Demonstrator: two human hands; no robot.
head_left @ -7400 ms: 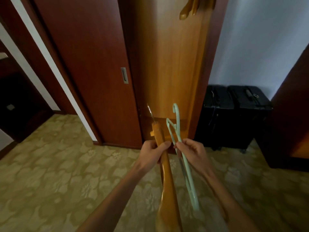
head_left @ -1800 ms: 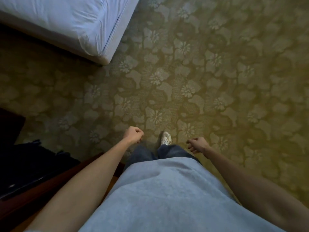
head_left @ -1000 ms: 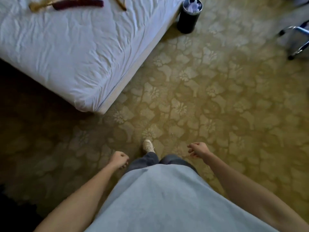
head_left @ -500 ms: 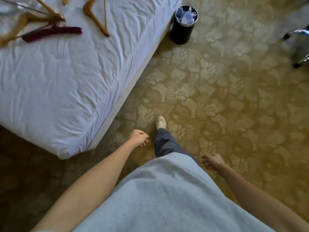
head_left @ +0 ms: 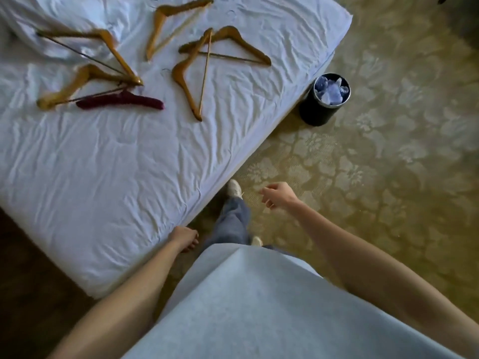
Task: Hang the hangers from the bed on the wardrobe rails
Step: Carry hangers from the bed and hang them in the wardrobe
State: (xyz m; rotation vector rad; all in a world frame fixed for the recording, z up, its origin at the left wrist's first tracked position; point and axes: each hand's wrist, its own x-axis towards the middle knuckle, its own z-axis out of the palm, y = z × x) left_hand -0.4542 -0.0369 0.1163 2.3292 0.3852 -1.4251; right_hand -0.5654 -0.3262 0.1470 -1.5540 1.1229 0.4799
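Observation:
Several wooden hangers lie scattered on the white bed (head_left: 108,177), among them one nearest me (head_left: 185,73), one crossing it (head_left: 241,44), one farther back (head_left: 166,19) and two at the left (head_left: 77,79). A dark red padded hanger (head_left: 121,101) lies beside those. My left hand (head_left: 184,238) hangs by the bed's near edge, fingers loosely curled, holding nothing. My right hand (head_left: 277,195) is out over the carpet, fingers apart and empty. Both hands are well short of the hangers. The wardrobe is out of view.
A black waste bin (head_left: 317,110) with crumpled paper stands on the patterned carpet (head_left: 388,164) at the bed's corner. My feet are next to the bed's side. Dark floor shows at the lower left.
I have walked up to the bed; the hangers have come into full view and nearer. My right hand has swung forward, my left hand back beside the bed edge. Both stay empty.

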